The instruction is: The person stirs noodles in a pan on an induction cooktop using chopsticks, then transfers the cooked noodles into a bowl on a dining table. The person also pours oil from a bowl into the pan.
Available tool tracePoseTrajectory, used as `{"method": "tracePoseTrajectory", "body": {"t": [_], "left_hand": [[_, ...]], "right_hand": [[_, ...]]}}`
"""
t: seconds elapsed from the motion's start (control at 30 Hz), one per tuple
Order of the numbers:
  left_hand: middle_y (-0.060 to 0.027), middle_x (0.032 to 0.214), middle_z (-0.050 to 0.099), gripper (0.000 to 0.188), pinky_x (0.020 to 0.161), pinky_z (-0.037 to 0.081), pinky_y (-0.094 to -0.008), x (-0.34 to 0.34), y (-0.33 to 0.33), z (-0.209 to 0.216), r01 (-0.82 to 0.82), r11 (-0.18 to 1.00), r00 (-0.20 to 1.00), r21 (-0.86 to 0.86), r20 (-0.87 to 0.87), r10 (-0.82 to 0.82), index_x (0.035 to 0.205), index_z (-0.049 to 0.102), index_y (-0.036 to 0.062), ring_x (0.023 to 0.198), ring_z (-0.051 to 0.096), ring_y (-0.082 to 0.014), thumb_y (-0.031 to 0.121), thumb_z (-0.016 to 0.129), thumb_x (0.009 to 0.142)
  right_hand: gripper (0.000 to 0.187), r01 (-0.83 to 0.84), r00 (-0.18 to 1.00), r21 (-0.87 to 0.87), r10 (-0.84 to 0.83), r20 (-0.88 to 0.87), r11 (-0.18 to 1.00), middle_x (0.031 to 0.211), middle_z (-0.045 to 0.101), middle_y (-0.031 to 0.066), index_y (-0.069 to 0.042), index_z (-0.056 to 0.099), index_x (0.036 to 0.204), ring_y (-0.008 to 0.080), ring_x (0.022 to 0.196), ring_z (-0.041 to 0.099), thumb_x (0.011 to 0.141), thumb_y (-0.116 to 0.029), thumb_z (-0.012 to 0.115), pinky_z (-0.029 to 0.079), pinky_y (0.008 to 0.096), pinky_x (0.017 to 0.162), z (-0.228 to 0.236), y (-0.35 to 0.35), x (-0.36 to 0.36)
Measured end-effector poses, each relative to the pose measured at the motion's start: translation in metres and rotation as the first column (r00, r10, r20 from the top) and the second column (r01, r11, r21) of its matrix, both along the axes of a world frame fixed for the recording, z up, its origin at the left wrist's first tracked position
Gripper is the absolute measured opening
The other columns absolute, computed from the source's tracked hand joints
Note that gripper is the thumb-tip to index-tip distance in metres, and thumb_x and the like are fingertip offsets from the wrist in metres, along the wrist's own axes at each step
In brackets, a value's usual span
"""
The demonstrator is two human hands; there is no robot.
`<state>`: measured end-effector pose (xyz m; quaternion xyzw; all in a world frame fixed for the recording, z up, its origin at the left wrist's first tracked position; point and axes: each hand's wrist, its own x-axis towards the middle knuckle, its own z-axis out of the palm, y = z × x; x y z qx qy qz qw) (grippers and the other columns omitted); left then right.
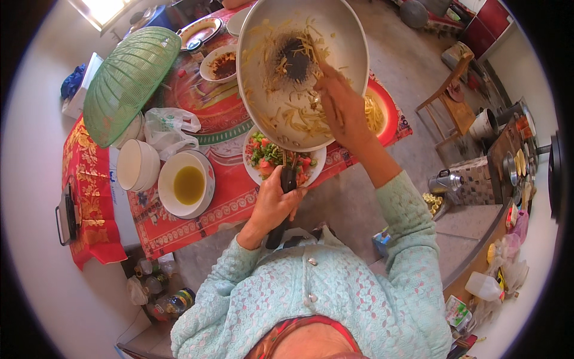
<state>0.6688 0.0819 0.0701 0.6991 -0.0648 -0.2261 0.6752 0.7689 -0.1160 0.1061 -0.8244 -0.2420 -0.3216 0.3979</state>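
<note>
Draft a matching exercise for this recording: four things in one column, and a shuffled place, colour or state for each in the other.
Column one
1. Pan
2. Domed mesh cover
3. White plate partly under the pan
4. Wooden chair

Column two
A. Bears chopped red and green pieces
B. Stands to the right of the table
C. Held up by a black handle
D. Green

Right pairs: 1-C, 2-D, 3-A, 4-B
</note>
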Motion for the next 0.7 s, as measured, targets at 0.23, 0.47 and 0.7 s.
{"method": "tracePoseTrajectory", "body": {"t": [0.23,0.47,0.7], "left_hand": [[-0.0025,0.056,0.050,0.019,0.036,0.036,-0.0255,0.000,-0.007,0.004,-0.007,1.000,0.999,-0.020,-0.043,0.007,0.089,0.044,0.0007,0.040,0.046,-0.0091,0.000,0.061,0.080],[-0.0028,0.056,0.050,0.020,0.035,0.036,-0.0257,-0.002,-0.010,-0.005,-0.015,1.000,0.999,-0.016,-0.039,0.015,0.089,0.044,0.0008,0.040,0.047,-0.0093,0.000,0.061,0.080],[-0.0027,0.055,0.051,0.020,0.035,0.036,-0.0259,0.003,-0.011,-0.003,-0.001,0.999,1.000,0.049,0.007,0.001,0.089,0.044,0.0006,0.040,0.047,-0.0092,0.000,0.062,0.080]], "right_hand": [[0.013,-0.041,0.998,0.046,0.044,-0.046,0.998,0.123,0.053,0.0216,-0.002,0.054,0.095,0.0327,0.100,0.060,0.085,0.004,0.048,0.049,0.0345,0.079,-0.009,-0.010,-0.010],[0.013,-0.126,0.992,0.115,0.129,-0.019,0.985,0.118,0.053,0.0238,0.000,0.054,0.097,0.0345,0.104,0.057,0.086,0.003,0.049,0.047,0.0338,0.081,-0.013,0.018,-0.034],[0.011,0.070,0.992,0.203,-0.046,-0.118,0.977,0.115,0.057,0.0209,0.001,0.055,0.098,0.0237,0.097,0.059,0.090,0.000,0.048,0.045,0.0286,0.083,-0.042,-0.044,-0.032]]}}
